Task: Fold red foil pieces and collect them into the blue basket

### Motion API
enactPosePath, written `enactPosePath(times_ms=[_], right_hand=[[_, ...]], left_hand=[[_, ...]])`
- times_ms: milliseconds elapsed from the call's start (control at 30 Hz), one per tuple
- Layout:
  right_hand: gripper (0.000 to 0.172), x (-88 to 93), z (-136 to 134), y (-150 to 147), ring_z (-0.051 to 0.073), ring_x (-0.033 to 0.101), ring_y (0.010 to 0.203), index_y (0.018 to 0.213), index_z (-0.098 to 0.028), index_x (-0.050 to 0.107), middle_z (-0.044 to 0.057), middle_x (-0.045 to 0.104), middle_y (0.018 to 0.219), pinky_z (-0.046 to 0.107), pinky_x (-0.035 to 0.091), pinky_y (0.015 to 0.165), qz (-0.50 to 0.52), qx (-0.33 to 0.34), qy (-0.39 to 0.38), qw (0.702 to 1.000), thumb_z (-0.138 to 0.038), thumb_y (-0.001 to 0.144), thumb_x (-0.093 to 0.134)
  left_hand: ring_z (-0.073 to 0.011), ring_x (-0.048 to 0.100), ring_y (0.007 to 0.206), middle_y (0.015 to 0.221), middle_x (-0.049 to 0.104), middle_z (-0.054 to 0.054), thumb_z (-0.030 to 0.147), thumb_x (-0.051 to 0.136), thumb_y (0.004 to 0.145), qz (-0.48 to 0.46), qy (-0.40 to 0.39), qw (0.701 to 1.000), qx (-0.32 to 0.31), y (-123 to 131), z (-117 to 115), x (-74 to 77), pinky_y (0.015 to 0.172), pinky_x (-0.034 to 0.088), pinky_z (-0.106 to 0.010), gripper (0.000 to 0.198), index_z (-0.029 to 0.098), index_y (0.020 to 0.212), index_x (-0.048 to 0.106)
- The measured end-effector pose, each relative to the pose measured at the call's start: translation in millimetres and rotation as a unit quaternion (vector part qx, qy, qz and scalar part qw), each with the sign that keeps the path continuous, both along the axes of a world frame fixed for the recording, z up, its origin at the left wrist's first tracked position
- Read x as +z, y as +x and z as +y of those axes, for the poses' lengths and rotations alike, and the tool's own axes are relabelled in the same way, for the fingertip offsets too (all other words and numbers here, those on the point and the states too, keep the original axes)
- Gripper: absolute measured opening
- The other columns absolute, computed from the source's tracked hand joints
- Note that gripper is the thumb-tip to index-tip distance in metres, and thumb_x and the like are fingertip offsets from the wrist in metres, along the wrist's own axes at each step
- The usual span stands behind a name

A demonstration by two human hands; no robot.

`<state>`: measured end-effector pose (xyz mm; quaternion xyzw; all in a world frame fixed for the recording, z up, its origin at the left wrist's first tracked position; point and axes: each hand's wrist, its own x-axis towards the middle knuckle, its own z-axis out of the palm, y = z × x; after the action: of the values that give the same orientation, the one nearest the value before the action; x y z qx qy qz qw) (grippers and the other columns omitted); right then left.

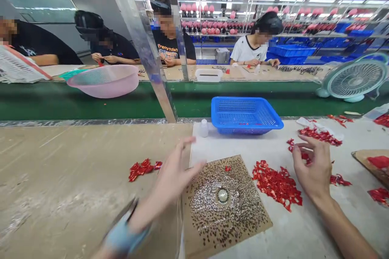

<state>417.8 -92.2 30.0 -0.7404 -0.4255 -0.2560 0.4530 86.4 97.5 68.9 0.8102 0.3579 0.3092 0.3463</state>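
Observation:
My left hand [174, 170] hovers at the left edge of a square brown board [194, 247], its thumb and fingers spread and somewhat blurred, with nothing seen in it. Many small dark, shiny bits [209, 210] cover the board around a round, pale centrepiece [223, 195]. One small red piece [227, 168] lies near the board's far corner. On the right, my right hand [316, 166] is curled, thumb and fingertips close together; whatever they hold is too small to make out. A pile of shiny red pieces [276, 184] lies between that hand and the board.
A blue basket [247, 129] and a small white bottle [204, 128] stand beyond the board. More red pieces [142, 169] lie left, others [322, 135] right. A metal post [152, 60] slants up past a green belt [194, 101]. Several people sit opposite, near a fan [355, 77].

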Motion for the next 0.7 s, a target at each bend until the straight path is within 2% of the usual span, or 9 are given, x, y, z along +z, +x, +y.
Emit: enactPosePath(times_ms=[100,167,333,433,533,633,700], right_hand=[[0.025,-1.9,2,-4,0.025,0.066,0.085,0.120,-0.022,0.067,0.010,0.064,0.108,0.040,0.061,0.073,0.019,0.020,0.003,1.000,-0.033,0.099,0.060],[0.022,-2.5,3,-6,0.024,0.066,0.084,0.118,-0.023,0.067,0.009,0.064,0.107,0.038,0.060,0.070,0.047,0.035,0.004,0.998,-0.032,0.099,0.060],[0.023,-2.1,0,-8,0.023,0.066,0.085,0.120,-0.023,0.067,0.007,0.065,0.104,0.041,0.060,0.078,0.102,0.072,0.006,0.992,-0.030,0.099,0.060],[0.023,-0.1,-1,-10,0.022,0.067,0.085,0.120,-0.022,0.067,0.007,0.066,0.102,0.040,0.060,0.078,0.105,0.085,-0.002,0.991,-0.028,0.099,0.061],[0.021,3.1,-1,-13,0.021,0.067,0.082,0.119,-0.022,0.067,0.006,0.066,0.101,0.039,0.060,0.075,0.095,0.101,-0.012,0.990,-0.026,0.099,0.061],[0.020,5.7,-1,-15,0.020,0.067,0.079,0.117,-0.023,0.068,0.005,0.067,0.100,0.038,0.061,0.074,0.087,0.107,-0.015,0.990,-0.025,0.098,0.061],[0.021,6.5,-1,-16,0.019,0.068,0.079,0.116,-0.022,0.069,0.005,0.068,0.101,0.038,0.061,0.074,0.087,0.110,-0.021,0.990,-0.025,0.097,0.062]], left_hand=[[-0.0350,0.057,0.139,0.153,0.056,-0.015,0.040,0.077,0.094,0.040,-0.008,0.999,0.012,35,48,-12.5,0.116,0.049,-0.063,0.059,0.020,0.145,0.056],[-0.0342,0.058,0.138,0.151,0.058,-0.014,0.039,0.077,0.094,0.054,-0.009,0.998,0.008,56,69,-22.5,0.115,0.050,-0.062,0.057,0.019,0.144,0.057],[-0.0274,0.068,0.121,0.134,0.068,-0.011,0.040,0.071,0.099,0.059,0.006,0.998,-0.022,78,87,-36.8,0.105,0.058,-0.053,0.041,0.017,0.132,0.064],[-0.0258,0.071,0.116,0.129,0.071,-0.011,0.042,0.070,0.100,0.064,0.037,0.997,-0.031,75,87,-35.6,0.103,0.060,-0.052,0.039,0.016,0.129,0.066],[-0.0267,0.071,0.117,0.128,0.073,-0.012,0.044,0.067,0.101,0.077,0.096,0.992,-0.032,59,76,-25.5,0.105,0.059,-0.051,0.039,0.018,0.130,0.066],[-0.0267,0.069,0.121,0.131,0.072,-0.009,0.044,0.068,0.100,0.102,0.170,0.978,-0.064,29,49,-8.0,0.105,0.058,-0.047,0.039,0.026,0.135,0.066],[-0.0215,0.071,0.114,0.128,0.070,-0.005,0.037,0.066,0.102,0.126,0.208,0.964,-0.105,7,26,4.5,0.096,0.060,-0.037,0.040,0.034,0.141,0.064]])
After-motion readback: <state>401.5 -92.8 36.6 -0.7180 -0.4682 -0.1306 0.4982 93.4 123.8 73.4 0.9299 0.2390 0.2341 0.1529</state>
